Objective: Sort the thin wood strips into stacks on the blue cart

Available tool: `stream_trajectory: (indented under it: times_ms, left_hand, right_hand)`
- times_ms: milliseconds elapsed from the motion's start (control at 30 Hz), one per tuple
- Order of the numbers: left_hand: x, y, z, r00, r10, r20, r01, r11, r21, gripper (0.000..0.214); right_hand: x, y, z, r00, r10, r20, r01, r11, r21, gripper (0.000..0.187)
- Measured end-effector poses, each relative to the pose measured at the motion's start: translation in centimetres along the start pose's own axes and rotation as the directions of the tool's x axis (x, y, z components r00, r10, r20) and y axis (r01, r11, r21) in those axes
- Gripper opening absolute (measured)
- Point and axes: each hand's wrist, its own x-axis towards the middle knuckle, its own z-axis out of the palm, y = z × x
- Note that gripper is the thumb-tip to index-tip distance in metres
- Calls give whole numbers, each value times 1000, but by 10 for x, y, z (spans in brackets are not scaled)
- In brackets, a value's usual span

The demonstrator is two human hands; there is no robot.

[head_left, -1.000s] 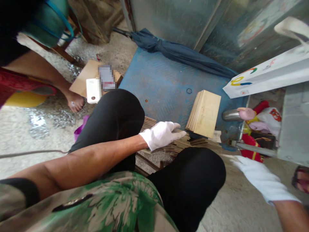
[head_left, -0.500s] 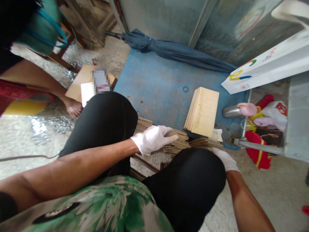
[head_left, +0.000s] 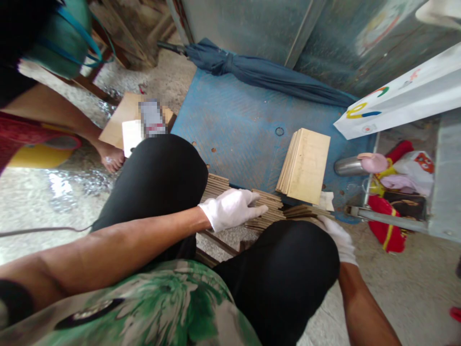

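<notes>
Both gloved hands, left hand, right hand, seemingly flat on wood strips

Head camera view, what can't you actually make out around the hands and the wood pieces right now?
- Right hand: partly hidden behind the right knee; whether it grips anything cannot be told.
- Low pile of wood pieces: covered in part by the left hand and both knees, so its extent is unclear.
- Item on the cardboard: blurred out, unreadable.
- White bag: cut off by the right edge.
</notes>
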Motion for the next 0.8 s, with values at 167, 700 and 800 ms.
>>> stream_trajectory:
  times_ms: [167,700,800]
  left_hand:
    - [-1,3,0,1000,19,12,-19,1000,-5,51]
    - [-1,8,13,994,109,12,-109,981,161,49]
    - [-2,8,14,990,138,2,-136,975,177,48]
  right_hand:
    - [-7,-4,-10,989,121,-81,-107,981,160,53]
    - [54,-122,-93,963,267,-41,-264,963,54,112]
    - [69,-139,-89,967,253,23,-253,967,-15,122]
